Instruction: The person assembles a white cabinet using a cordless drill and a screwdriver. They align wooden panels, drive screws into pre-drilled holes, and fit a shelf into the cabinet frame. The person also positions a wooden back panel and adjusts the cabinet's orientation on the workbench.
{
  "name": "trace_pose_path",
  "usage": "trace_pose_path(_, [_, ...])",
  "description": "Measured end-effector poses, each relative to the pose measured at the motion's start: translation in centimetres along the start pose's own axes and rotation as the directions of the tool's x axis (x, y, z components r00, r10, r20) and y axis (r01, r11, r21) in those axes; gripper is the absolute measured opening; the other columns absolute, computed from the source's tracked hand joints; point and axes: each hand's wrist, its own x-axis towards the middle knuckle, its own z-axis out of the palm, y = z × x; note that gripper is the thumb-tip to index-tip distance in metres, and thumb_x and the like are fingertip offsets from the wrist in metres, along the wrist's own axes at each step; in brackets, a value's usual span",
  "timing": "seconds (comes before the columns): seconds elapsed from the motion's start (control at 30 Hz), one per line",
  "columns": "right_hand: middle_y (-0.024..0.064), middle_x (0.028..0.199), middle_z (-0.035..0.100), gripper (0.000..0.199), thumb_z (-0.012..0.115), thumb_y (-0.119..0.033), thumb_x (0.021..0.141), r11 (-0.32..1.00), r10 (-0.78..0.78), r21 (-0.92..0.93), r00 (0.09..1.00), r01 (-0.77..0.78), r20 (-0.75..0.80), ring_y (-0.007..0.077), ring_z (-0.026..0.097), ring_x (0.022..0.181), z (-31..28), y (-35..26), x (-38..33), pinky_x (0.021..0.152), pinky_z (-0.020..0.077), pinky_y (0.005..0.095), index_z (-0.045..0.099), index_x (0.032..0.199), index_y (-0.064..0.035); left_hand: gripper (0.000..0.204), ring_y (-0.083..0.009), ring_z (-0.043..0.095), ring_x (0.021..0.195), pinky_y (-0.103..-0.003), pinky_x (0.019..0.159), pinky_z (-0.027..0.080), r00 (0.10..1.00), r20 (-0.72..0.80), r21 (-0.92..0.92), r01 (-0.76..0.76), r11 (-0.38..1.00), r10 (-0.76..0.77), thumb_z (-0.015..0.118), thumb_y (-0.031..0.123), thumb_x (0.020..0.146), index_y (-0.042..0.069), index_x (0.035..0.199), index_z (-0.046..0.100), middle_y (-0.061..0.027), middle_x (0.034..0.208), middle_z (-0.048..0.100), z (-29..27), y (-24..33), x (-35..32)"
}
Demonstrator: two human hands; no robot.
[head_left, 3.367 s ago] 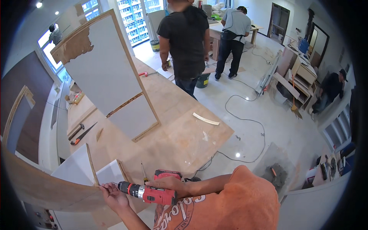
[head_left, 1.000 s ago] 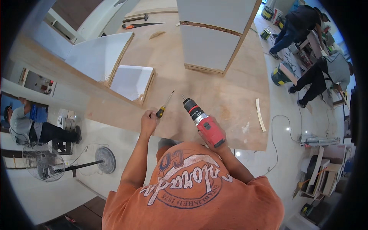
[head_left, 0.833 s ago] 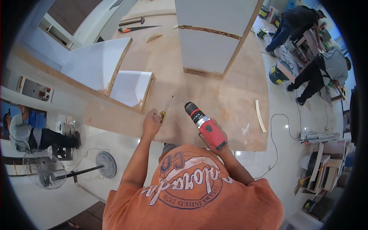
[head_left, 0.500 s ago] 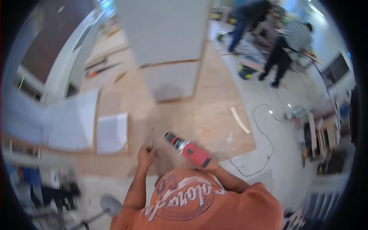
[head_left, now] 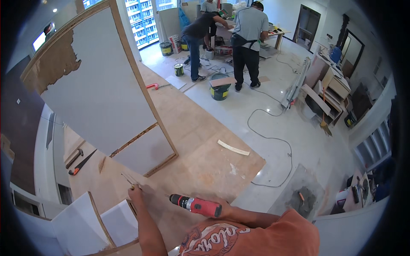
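My right hand (head_left: 222, 208) grips the red drill (head_left: 197, 205), dense, rigid, best held at its handle; ahead, my left hand (head_left: 136, 194) pinches what looks like thin, light screws (head_left: 128, 179).

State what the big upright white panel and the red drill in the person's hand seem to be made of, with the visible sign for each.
The big upright white panel looks like plywood faced with matt white laminate: bare brown wood shows at its edges and its torn upper corner. The red drill, held in the right hand, looks like moulded plastic with a black chuck, probably metal.
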Motion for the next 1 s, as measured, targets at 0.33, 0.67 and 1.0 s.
trace_pose_path(0.33, [0.0118, 0.147, 0.053, 0.076, 0.079, -0.018, 0.086, 0.977, 0.209, 0.044, 0.978, -0.209, -0.001, 0.0226, 0.058, 0.127, 0.6, -0.9, -1.5, 0.109, 0.0432, 0.0326, 0.041, 0.151, -0.0069, 0.028, -0.0378, 0.069, 0.081, -0.048, 0.074, 0.054, 0.998, 0.011, 0.122, 0.063, 0.991, -0.065, 0.062, 0.014, 0.087, -0.01, 0.101, 0.062, -0.0245, 0.089, 0.07, -0.9, -0.4, 12.0])
trace_pose_path(0.67, [0.0114, 0.154, 0.046, 0.077, 0.077, -0.023, 0.089, 0.97, 0.238, 0.033, 0.969, -0.24, 0.068, 0.0211, 0.05, 0.136, 1.1, 0.6, -2.6, 0.114, 0.035, 0.0306, 0.039, 0.152, -0.0049, 0.054, -0.0532, 0.04, 0.133, -0.055, 0.108, 0.039, 0.982, -0.137, 0.636, -0.013, 0.772, 0.129, 0.061, 0.014, 0.088, -0.01, 0.135, 0.046, -0.0334, 0.145, 0.041, -3.3, 2.0, 8.0])
trace_pose_path(1.0, [0.0129, 0.146, 0.054, 0.088, 0.081, -0.024, 0.08, 0.905, 0.331, 0.213, 0.925, -0.368, 0.189, 0.0236, 0.055, 0.131, 0.3, 1.1, -2.0, 0.107, 0.0426, 0.0365, 0.036, 0.155, -0.0117, 0.053, -0.0418, 0.043, 0.136, -0.044, 0.117, 0.031, 0.862, 0.019, 0.308, -0.488, 0.817, 0.507, 0.053, 0.005, 0.091, -0.013, 0.139, 0.044, -0.0328, 0.141, 0.048, -0.4, 4.8, 0.9])
